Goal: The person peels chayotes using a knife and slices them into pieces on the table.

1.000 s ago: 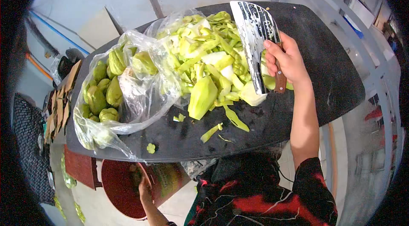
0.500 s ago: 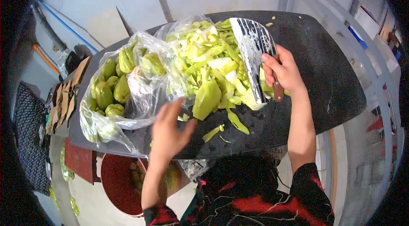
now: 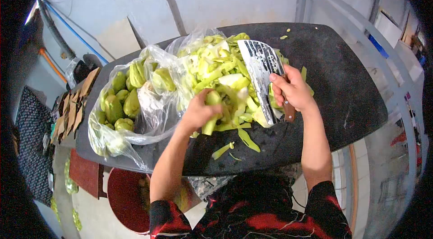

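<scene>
"Where's the chayote (image 3: 209, 124) re: L hand (image 3: 199, 112)?"
"I've got it btwn thumb and fingers, closed round it; lower end sticks out below. Bit blurry my end."
"R hand (image 3: 294, 92)?"
"Fingers wrapped tight round the cleaver's (image 3: 260, 75) wooden handle, blade upright, L of the knuckles."
"Nearby?"
"Peelings (image 3: 216, 70) heaped on the worktop (image 3: 336, 90), just beyond the chayote; clear bag (image 3: 151, 138) w/ whole ones to the L."

no legible text or signs
</scene>
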{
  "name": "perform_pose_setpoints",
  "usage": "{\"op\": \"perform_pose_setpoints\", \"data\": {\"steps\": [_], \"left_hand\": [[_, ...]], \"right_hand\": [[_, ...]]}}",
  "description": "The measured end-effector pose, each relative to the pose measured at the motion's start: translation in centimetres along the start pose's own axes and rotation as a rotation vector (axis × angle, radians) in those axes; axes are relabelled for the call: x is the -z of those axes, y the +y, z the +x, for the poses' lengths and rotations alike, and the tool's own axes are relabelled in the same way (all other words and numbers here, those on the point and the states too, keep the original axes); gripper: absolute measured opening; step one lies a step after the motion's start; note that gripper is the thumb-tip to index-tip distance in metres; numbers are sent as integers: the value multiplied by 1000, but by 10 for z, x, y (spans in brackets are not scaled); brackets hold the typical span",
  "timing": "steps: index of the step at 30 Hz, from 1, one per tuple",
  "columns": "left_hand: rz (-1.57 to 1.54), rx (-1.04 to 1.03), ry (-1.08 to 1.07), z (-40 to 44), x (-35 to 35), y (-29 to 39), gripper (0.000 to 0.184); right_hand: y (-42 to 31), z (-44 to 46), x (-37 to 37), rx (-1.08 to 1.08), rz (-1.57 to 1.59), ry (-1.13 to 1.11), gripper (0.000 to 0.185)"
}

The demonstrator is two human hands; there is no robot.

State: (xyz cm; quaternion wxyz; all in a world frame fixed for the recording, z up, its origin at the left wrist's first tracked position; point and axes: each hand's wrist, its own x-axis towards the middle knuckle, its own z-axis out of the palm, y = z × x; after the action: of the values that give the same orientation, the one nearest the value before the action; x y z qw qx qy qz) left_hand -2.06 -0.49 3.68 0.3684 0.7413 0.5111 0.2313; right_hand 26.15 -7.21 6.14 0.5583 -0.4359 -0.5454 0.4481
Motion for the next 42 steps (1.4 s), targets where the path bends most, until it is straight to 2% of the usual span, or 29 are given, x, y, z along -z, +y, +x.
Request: {"op": "perform_pose_setpoints", "data": {"steps": [1, 3, 5, 6, 7, 9, 10, 13, 14, 15, 17, 21, 23, 25, 27, 29, 31, 32, 35, 37, 39, 42], "left_hand": [[-226, 101, 95, 4, 1, -7, 77], [-744, 104, 107, 15, 19, -2, 69], [-1287, -340, 75, 24, 43, 6, 65], [-1416, -349, 151, 20, 55, 16, 68], [-1419, -347, 149, 19, 55, 15, 68], [-1442, 1, -243, 14, 55, 7, 67], [-1479, -2, -275, 15, 47, 0, 63], [-1741, -56, -94, 24, 21, -3, 52], [-1726, 30, -65, 20, 17, -6, 52], [-1784, 54, -156, 15, 15, 0, 54], [-1869, -102, -99, 15, 14, 3, 59], [-1924, -220, -46, 18, 23, 9, 62], [-1909, -178, -253, 22, 24, 6, 60], [-1860, -184, -243, 22, 20, 10, 56], [-1874, -108, -19, 22, 14, 19, 57], [-1826, -131, -28, 20, 15, 14, 54], [-1785, -270, -246, 21, 20, 11, 59], [-1734, -180, -103, 21, 15, 13, 55], [-1666, -196, 24, 24, 13, 14, 54], [-1644, -207, 23, 22, 16, 14, 53], [-1566, -338, -1, 18, 18, 10, 54], [-1564, -349, 19, 15, 20, 9, 55]], "right_hand": [[3, 1, -1, 11, -5, -19, 13], [4, 1, -2, 17, -7, -36, 12], [2, 2, -2, -6, 6, -15, 12], [2, 2, -2, -12, 7, -16, 11], [3, 1, -3, -14, 4, -15, 11], [3, 2, -7, -46, 50, -15, 9], [3, 3, -12, -43, 46, -26, 9], [8, 1, -26, -102, 60, -123, 10], [9, 1, -31, -111, 60, -111, 11], [11, 1, -37, -125, 61, -105, 11], [9, 2, -37, -136, 101, -93, 11], [8, -1, -36, -128, 259, -53, 14], [9, 0, -40, -141, 226, -75, 16], [17, 0, -44, -142, 39, -140, 19], [22, 1, -50, -126, -70, -127, 24], [27, 2, -52, -110, -77, -166, 27], [22, 1, -56, -125, -85, -153, 28], [21, 0, -58, -141, -89, -138, 28], [21, 0, -58, -129, -127, -137, 29], [20, -1, -57, -133, -168, -138, 29], [19, -3, -57, -140, -206, -150, 30], [17, -5, -59, -117, -203, -173, 29]]}}
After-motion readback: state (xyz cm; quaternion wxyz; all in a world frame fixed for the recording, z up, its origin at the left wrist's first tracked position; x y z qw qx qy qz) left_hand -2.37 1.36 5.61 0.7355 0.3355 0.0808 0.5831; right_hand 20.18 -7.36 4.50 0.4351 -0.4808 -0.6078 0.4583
